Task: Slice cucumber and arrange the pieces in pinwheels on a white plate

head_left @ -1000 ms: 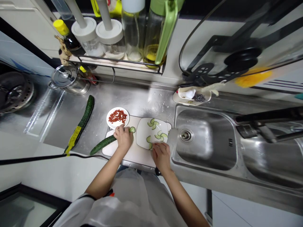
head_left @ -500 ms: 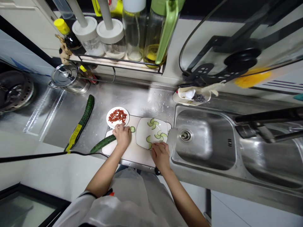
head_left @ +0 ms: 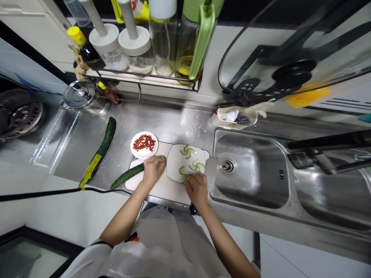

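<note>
My left hand point(head_left: 152, 169) is over the white cutting board point(head_left: 158, 190), its fingers closed at the cucumber slices point(head_left: 163, 158); what they pinch is too small to tell. Beside it, a cut cucumber point(head_left: 126, 177) reaches off the board's left side. My right hand point(head_left: 197, 187) has its fingers together at the lower edge of the white plate point(head_left: 173, 164), touching near a curved green slice point(head_left: 182, 170); whether it holds a piece is hidden. Thin cucumber slices form a pinwheel point(head_left: 187, 151) at the plate's top, with more slices point(head_left: 197, 166) at its right.
A small plate of red berries point(head_left: 144, 143) sits behind my left hand. A whole cucumber point(head_left: 106, 141) with a yellow label lies at left, near a lidded pot point(head_left: 84, 100). The sink point(head_left: 252, 170) is at right. Bottles and jars point(head_left: 135, 48) stand on a rack above.
My left hand has moved slightly right, and its fingers now cover most of the cucumber slices on the board. My right hand has hardly moved.
</note>
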`<state>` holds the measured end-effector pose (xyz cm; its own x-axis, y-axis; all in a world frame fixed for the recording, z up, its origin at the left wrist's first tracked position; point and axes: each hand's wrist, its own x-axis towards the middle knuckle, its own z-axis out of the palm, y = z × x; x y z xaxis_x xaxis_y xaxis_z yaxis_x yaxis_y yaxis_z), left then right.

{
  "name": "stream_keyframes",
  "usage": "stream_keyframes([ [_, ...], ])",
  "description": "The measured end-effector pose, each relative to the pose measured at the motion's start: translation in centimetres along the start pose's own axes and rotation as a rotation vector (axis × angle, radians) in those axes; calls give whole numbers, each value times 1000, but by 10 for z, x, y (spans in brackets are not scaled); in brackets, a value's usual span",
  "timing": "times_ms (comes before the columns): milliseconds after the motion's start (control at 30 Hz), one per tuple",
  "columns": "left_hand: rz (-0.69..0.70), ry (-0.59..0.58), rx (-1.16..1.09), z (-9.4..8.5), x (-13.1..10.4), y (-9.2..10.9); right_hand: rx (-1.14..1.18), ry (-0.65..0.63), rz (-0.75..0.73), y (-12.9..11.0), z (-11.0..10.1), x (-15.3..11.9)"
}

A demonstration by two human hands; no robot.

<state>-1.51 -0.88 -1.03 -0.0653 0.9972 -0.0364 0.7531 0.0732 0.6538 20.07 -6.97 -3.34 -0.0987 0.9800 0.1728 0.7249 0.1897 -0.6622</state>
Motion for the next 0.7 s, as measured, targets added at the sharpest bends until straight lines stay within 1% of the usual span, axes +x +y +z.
stream_keyframes([
  [100, -32, -131, -264, 1, -5, 7, 102, -14, 37, -4, 0, 11],
  [167, -80, -218, -387, 4, -8, 15, 197, -66, 85, -8, -2, 21],
  [267, -153, -358, -583, 10, -12, 27, 387, -198, 247, -12, -5, 33],
  [333, -223, -424, -708, 14, -12, 33, 495, -267, 372, -13, -7, 38],
  [433, -340, -482, -848, 19, -13, 36, 585, -281, 478, -12, -10, 41],
  [500, -435, -522, -930, 21, -13, 36, 602, -267, 488, -11, -13, 41],
  [567, -575, -564, -1003, 24, -14, 36, 589, -266, 471, -11, -17, 40],
  [633, -735, -609, -1050, 26, -15, 36, 554, -277, 435, -13, -22, 40],
  [700, -858, -681, -1059, 26, -14, 37, 510, -296, 376, -16, -28, 41],
])
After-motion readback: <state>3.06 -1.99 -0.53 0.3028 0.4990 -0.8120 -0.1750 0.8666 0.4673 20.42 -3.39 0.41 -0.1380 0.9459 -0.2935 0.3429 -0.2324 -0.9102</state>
